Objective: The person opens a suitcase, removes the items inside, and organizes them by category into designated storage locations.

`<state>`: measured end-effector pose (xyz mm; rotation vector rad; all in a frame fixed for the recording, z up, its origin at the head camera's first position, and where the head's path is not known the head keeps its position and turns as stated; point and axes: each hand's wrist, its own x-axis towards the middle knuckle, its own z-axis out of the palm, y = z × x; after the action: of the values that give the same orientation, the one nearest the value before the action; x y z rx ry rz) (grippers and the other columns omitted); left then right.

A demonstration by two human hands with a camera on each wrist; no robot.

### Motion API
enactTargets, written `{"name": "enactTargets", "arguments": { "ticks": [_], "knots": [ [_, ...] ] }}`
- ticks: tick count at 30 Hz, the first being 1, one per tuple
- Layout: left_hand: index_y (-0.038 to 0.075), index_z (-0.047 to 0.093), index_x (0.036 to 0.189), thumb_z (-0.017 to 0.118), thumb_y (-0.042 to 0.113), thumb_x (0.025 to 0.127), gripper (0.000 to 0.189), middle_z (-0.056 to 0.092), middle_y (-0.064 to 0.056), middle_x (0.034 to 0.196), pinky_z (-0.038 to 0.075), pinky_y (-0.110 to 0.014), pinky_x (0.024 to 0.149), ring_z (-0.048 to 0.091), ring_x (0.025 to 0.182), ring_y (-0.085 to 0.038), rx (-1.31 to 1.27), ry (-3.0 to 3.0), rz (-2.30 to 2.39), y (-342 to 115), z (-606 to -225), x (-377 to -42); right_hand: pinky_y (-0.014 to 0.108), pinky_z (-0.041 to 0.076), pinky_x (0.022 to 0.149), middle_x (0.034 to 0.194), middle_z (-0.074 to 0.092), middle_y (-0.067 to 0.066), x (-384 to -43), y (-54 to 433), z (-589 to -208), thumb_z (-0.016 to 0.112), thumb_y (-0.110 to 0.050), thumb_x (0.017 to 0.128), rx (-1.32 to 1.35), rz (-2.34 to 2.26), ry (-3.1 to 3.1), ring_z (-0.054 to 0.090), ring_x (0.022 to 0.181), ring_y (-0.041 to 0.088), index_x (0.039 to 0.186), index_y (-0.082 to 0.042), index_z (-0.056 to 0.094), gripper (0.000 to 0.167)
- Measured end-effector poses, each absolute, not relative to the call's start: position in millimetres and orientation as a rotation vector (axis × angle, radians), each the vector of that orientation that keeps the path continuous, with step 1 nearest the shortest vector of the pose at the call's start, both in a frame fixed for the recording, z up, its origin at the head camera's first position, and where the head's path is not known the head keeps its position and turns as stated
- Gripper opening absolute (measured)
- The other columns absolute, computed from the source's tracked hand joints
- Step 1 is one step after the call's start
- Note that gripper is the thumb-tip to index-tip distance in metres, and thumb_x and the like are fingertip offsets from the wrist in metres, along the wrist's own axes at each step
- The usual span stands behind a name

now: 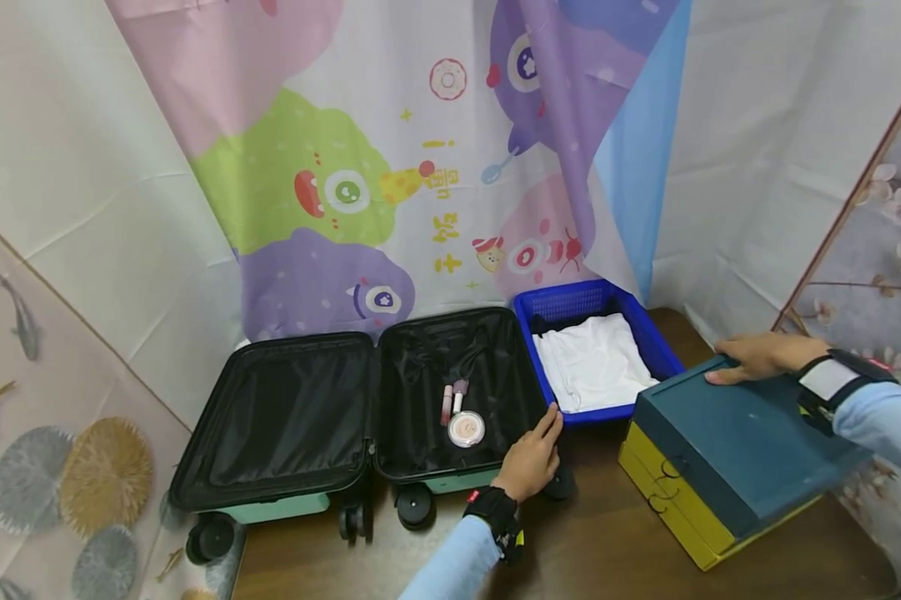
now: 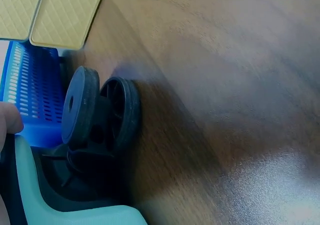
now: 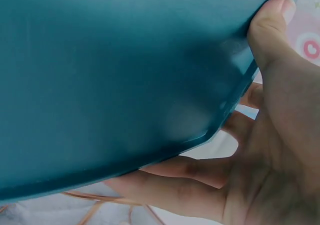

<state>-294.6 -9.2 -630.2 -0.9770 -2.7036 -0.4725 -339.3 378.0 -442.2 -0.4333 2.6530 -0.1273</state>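
My right hand [image 1: 761,357] grips the far edge of a small drawer box [image 1: 750,433] with a teal top and yellow lower part. In the right wrist view its thumb [image 3: 272,27] lies over the rim, and the fingers wrap round the outer side. My left hand [image 1: 531,460] lies at the near right corner of an open suitcase [image 1: 397,417], fingers straight, fingertips right at the corner of a blue basket [image 1: 593,414]. White folded cloth [image 1: 596,362] lies in the basket. A round compact [image 1: 467,428], a pink tube [image 1: 446,405] and a small purple-capped bottle [image 1: 459,396] lie in the suitcase's right half.
The suitcase's left half [image 1: 292,417] lies open with its black lining showing. Black wheels [image 1: 415,506] stick out along its near side. All stands on a brown wooden table [image 1: 585,533], with a cartoon-print curtain [image 1: 420,167] hanging behind.
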Motion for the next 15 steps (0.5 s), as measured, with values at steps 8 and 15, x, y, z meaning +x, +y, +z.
{"name": "enactTargets", "arguments": {
  "ticks": [8, 15],
  "knots": [
    [0.005, 0.045, 0.149, 0.064, 0.013, 0.093, 0.060, 0.037, -0.008, 0.156, 0.053, -0.030, 0.064, 0.064, 0.082, -0.019, -0.979, -2.710, -0.513, -8.2, -630.4, -290.9, 0.070, 0.035, 0.092, 0.129, 0.043, 0.046, -340.4, 361.8, -446.2, 0.048, -0.062, 0.095, -0.412, -0.046, 2.585, 0.040, 0.119, 0.065, 0.138, 0.015, 0.042, 0.089],
    [0.001, 0.046, 0.146, 0.065, 0.013, 0.090, 0.060, 0.038, -0.013, 0.154, 0.053, -0.032, 0.074, 0.065, 0.093, -0.023, -1.010, -2.694, -0.462, -7.3, -625.8, -288.9, 0.070, 0.033, 0.094, 0.132, 0.042, 0.046, -333.1, 343.8, -442.4, 0.040, -0.064, 0.097, -0.391, -0.040, 2.532, 0.039, 0.121, 0.064, 0.142, 0.016, 0.036, 0.092]
  ]
}}
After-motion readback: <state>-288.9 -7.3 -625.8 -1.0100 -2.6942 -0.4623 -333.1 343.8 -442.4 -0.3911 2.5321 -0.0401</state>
